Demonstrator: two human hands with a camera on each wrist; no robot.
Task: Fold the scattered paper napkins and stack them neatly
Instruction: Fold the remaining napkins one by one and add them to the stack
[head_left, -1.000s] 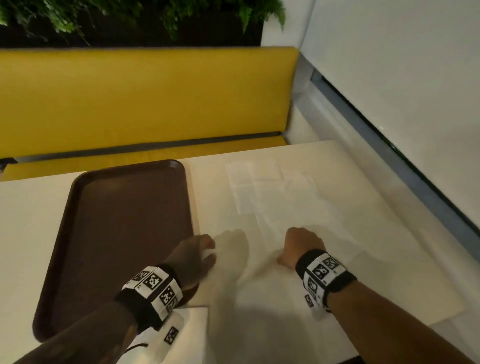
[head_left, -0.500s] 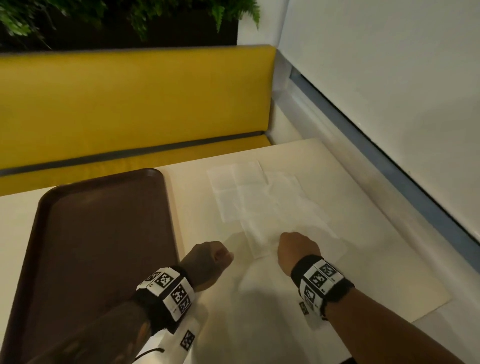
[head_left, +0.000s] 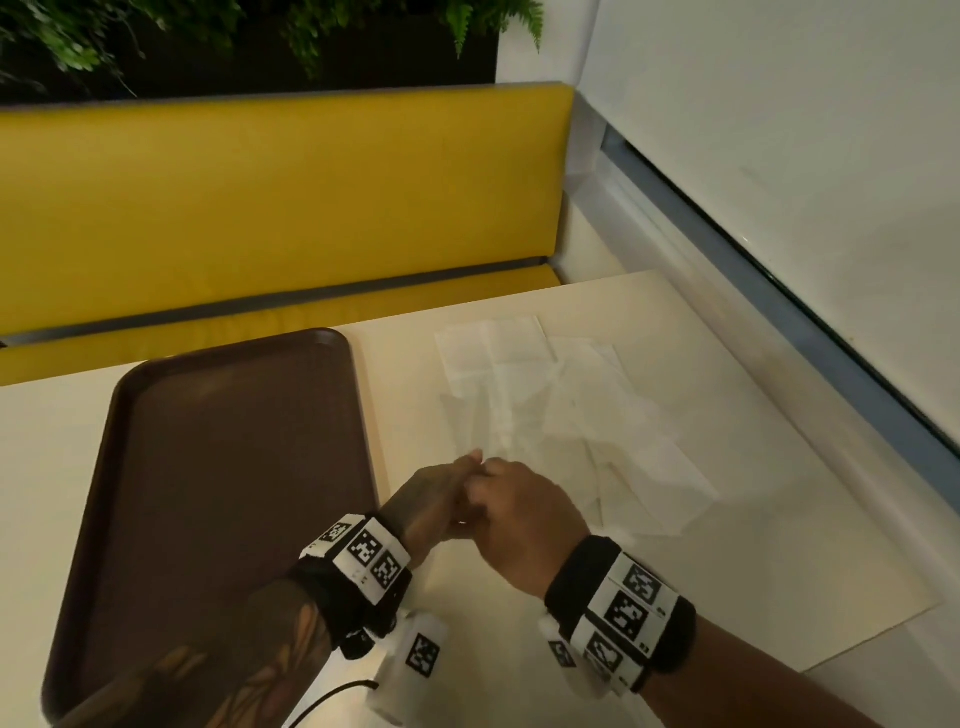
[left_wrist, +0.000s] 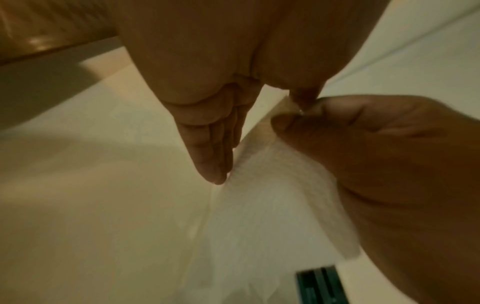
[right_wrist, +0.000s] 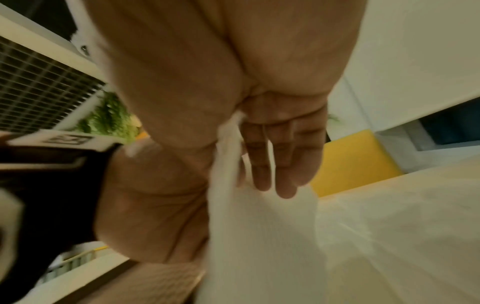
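A white paper napkin (left_wrist: 272, 185) hangs between both hands just above the cream table (head_left: 753, 545). In the head view my left hand (head_left: 436, 493) and right hand (head_left: 519, 514) meet at the table's middle, fingertips together. The left thumb pinches the napkin's top edge while the other left fingers (left_wrist: 210, 156) point straight down. My right hand (right_wrist: 259, 160) grips the same napkin (right_wrist: 259, 236) between thumb and fingers. A loose pile of unfolded napkins (head_left: 582, 415) lies overlapping on the table beyond the hands.
A dark brown tray (head_left: 208, 493) lies on the table to the left of the hands, nothing on it. A yellow bench (head_left: 260, 208) runs along the far side. A white wall and window ledge (head_left: 779, 312) border the table's right.
The hands were apart as fists on the table with a napkin's near edge. They have come together and raised the napkin off the surface.
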